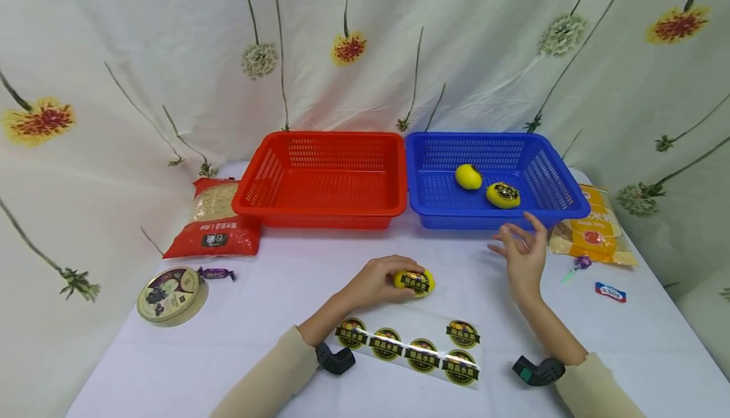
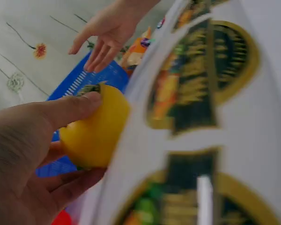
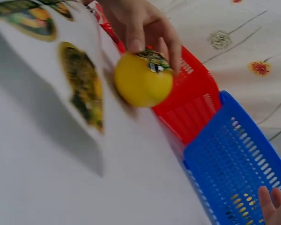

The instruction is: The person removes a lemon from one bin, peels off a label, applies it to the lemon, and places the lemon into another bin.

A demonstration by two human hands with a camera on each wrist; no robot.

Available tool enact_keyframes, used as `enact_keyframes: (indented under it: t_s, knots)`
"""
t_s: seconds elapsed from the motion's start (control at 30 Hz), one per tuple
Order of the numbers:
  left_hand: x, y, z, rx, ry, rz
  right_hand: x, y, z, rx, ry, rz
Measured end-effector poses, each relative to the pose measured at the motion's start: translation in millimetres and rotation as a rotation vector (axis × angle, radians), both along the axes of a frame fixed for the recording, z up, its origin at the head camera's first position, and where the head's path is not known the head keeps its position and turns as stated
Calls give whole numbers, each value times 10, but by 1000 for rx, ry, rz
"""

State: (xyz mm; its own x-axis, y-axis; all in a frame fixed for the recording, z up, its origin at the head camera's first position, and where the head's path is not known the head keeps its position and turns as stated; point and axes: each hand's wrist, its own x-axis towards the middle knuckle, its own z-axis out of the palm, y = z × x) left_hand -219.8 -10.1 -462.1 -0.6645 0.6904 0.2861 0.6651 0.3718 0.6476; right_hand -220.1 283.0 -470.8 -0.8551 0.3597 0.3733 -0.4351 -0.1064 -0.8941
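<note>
My left hand (image 1: 377, 284) grips a yellow fruit (image 1: 426, 286) over the white table. A black-and-gold round sticker (image 1: 414, 282) lies on the fruit's upper face. In the left wrist view, thumb and fingers hold the yellow fruit (image 2: 100, 133) from opposite sides. My right hand (image 1: 525, 266) is raised at the near side of the blue basket (image 1: 485, 221), fingers spread and holding nothing. Inside that basket lie two yellow fruits, a left one (image 1: 468, 178) and a right one (image 1: 504, 196) with a sticker showing. Just below my left hand is a clear sheet (image 1: 407, 323) bearing several round stickers.
A red basket (image 1: 319, 221) stands left of the blue one. Beside it lies a red bag (image 1: 228, 234), with a round tin (image 1: 171, 294) and purple candy (image 1: 217, 273) nearer. A yellow bag (image 1: 595, 228), a lollipop (image 1: 582, 263) and a small packet (image 1: 610, 291) lie right.
</note>
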Motion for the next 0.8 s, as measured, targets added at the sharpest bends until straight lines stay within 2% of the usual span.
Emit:
enact_keyframes:
  t_s: [0.1, 0.2, 0.3, 0.4, 0.5, 0.6, 0.7, 0.8]
  knots:
    - [-152, 78, 273, 26, -22, -67, -229, 263, -77, -46, -54, -82]
    - [-367, 221, 661, 71, -19, -81, -372, 403, -104, -96, -127, -133]
    - [-643, 425, 1020, 112, 5, -27, -293, 296, 135, -126, -214, -191]
    - [-975, 676, 1228, 114, 6, 47, -199, 174, 319, -139, -257, -232]
    - [-1314, 924, 1272, 63, -18, 91, -185, 136, 347, -118, -245, -254]
    - [-1586, 1125, 1208, -37, -66, 119, -198, 119, 327, -65, -245, -281]
    - [-1752, 1264, 1095, -168, -133, 144, -203, 104, 313, 2, -249, -298]
    - [-1843, 1358, 973, -298, -150, 147, -212, 95, 301, 64, -250, -316]
